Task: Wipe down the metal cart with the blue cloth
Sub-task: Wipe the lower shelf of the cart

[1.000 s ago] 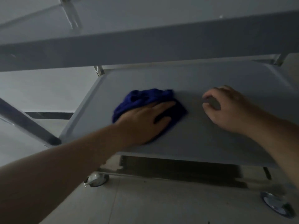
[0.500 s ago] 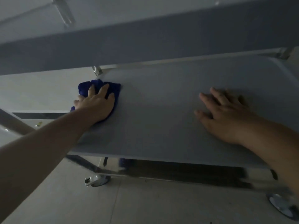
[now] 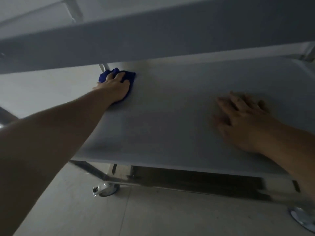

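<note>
The metal cart's lower shelf fills the middle of the head view, dim and grey. A bunched blue cloth lies at the shelf's far left corner, by the corner post. My left hand presses flat on the cloth with fingers spread over it, so most of the cloth is hidden. My right hand rests flat on the bare shelf at the right, fingers straight and slightly spread, holding nothing.
The cart's upper shelf edge crosses the top of the view close above the hands. Below the shelf are a dark lower frame and caster wheels at the left and right on a pale tiled floor.
My left hand slid the cloth from the middle of the shelf to the left edge, then further back to the far left corner. My right hand flattened from curled and stayed at the right.
</note>
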The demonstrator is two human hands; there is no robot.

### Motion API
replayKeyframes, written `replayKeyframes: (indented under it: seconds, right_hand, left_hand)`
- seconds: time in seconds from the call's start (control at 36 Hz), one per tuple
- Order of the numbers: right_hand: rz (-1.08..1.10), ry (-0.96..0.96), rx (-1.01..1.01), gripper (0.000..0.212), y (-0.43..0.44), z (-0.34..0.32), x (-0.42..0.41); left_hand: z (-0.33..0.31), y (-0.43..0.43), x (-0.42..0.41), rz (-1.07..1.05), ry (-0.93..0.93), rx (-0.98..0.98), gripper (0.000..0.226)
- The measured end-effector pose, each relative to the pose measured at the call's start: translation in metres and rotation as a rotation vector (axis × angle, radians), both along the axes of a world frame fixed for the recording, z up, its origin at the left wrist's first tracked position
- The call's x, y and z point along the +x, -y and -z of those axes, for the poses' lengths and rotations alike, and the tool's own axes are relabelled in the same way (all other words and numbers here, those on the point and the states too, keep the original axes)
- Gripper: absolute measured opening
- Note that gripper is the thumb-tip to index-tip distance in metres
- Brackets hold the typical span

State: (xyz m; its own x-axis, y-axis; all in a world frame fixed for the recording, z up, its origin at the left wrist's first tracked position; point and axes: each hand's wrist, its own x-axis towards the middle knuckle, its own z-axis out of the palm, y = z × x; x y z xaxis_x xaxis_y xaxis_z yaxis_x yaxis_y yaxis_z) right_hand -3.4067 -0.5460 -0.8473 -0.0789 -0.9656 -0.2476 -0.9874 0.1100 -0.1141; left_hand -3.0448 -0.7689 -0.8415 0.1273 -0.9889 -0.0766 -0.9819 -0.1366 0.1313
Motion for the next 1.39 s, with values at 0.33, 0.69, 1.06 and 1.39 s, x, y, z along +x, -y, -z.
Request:
replayKeyframes:
  seconds: [0.33,0.69,1.06,1.39]
  right_hand:
    - [0.008,-0.004,0.047,0.075,0.002,-0.001,0.005]
    - [0.019,-0.044,0.079,0.073,0.001,-0.004,0.008]
    - [0.036,-0.028,0.059,0.071,-0.001,-0.004,0.012]
    - [0.064,-0.055,0.038,0.07,0.0,-0.003,0.015]
  left_hand:
    - [0.002,-0.14,0.042,-0.134,0.027,-0.001,0.056]
    - [-0.008,0.013,0.003,-0.392,-0.224,-0.151,0.063]
    - [0.012,-0.107,0.048,-0.278,0.138,-0.017,0.03]
    - [-0.003,-0.039,-0.057,-0.37,0.014,0.037,0.071]
